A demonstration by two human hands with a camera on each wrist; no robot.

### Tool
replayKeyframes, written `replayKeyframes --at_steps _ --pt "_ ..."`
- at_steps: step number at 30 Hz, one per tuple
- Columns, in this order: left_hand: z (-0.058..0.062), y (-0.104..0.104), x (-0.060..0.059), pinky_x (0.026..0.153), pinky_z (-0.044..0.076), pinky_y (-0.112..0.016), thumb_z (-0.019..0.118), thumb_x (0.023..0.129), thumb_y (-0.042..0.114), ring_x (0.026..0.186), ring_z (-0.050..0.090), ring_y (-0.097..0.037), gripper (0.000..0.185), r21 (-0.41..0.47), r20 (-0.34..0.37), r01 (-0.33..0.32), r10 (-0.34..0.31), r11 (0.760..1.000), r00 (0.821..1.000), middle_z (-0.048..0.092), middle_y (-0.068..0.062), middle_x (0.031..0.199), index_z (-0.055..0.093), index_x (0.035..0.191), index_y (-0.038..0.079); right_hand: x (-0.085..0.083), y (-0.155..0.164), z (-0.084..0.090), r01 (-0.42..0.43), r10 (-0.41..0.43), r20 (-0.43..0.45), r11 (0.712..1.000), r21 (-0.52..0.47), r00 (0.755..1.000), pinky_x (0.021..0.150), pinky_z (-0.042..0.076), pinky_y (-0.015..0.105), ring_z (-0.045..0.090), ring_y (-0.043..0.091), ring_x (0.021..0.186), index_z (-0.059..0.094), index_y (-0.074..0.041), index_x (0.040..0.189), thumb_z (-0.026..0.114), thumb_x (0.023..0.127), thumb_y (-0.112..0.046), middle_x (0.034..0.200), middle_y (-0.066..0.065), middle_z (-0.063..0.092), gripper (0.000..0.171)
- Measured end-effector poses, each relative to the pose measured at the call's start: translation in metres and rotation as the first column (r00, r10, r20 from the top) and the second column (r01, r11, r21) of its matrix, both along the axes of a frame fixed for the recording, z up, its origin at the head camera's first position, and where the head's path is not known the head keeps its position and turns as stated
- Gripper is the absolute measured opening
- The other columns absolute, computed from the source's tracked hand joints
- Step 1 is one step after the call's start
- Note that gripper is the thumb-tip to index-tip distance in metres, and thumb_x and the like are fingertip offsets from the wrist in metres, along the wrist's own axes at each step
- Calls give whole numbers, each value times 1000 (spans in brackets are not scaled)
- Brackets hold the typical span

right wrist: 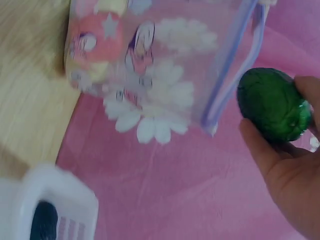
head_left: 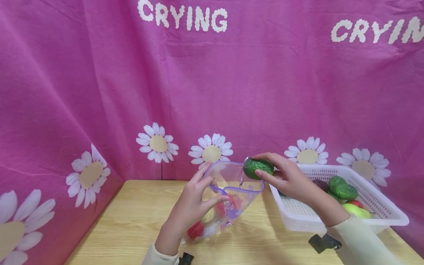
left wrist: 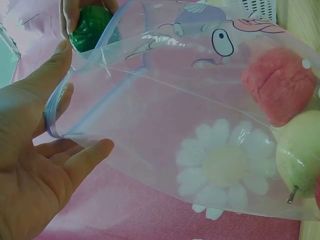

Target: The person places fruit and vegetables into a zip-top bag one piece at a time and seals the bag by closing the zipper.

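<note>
My left hand (head_left: 195, 198) holds a clear zip bag (head_left: 228, 198) by its purple rim, mouth turned up and to the right. Inside the bag (left wrist: 200, 130) lie a red fruit (left wrist: 280, 90) and a pale green pear (left wrist: 300, 160). My right hand (head_left: 285, 176) grips a dark green avocado (head_left: 258, 168) just at the bag's open rim. The right wrist view shows the avocado (right wrist: 272, 105) beside the bag's purple zip edge (right wrist: 227, 85). In the left wrist view the avocado (left wrist: 90, 27) sits above the mouth.
A white plastic basket (head_left: 331, 217) stands on the wooden table (head_left: 132, 221) at the right, holding another avocado (head_left: 342, 188), a dark fruit (head_left: 320, 184), a red fruit (head_left: 355, 202) and a light green one (head_left: 356, 211). A pink daisy-print cloth (head_left: 212, 92) hangs behind.
</note>
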State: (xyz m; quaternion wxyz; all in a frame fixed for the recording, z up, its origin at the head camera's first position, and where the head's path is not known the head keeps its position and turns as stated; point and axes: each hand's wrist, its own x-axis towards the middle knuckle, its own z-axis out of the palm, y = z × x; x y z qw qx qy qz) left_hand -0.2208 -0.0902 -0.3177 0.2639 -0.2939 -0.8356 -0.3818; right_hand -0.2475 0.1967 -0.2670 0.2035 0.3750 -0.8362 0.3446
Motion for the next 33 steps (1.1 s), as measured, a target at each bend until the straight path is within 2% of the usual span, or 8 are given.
replayKeyframes --at_steps 4,12,14,19,33 --pt "-1 0 1 102 51 -43 87 81 24 143 42 -36 27 0 16 6 -6 1000 1000 42 -12 158 62 86 14 -1 -15 -10 -70 68 60 997 34 996 80 61 28 65 14 98 63 -10 132 67 98 -11 116 5 67 33" --pt "-2 1 2 97 55 -40 87 81 25 140 47 -37 28 -14 -19 13 -14 1000 1000 43 -15 157 62 86 12 -1 -28 -25 -49 44 60 995 82 997 74 60 27 65 11 88 63 -6 127 68 98 -14 106 3 70 30" --pt "-2 1 1 96 56 -40 87 81 26 139 47 -36 29 -12 -15 18 -18 1000 1000 43 -14 157 61 85 13 -1 -30 -26 -52 46 82 996 70 996 75 60 27 67 13 90 62 -3 126 67 99 -13 106 5 71 29" --pt "-2 2 1 105 50 -42 87 81 28 142 45 -34 28 -12 -20 24 -24 1000 1000 43 -12 158 64 87 13 -1 -35 -27 -59 53 136 997 44 989 82 61 32 72 27 100 60 3 123 62 101 -10 113 14 72 26" --pt "0 0 1 107 46 -42 87 81 26 145 41 -32 27 -17 -29 20 -21 1000 999 43 -9 158 65 87 12 2 -39 -32 -36 26 154 997 63 988 83 60 32 71 28 103 63 -4 115 61 102 -12 113 10 70 15"
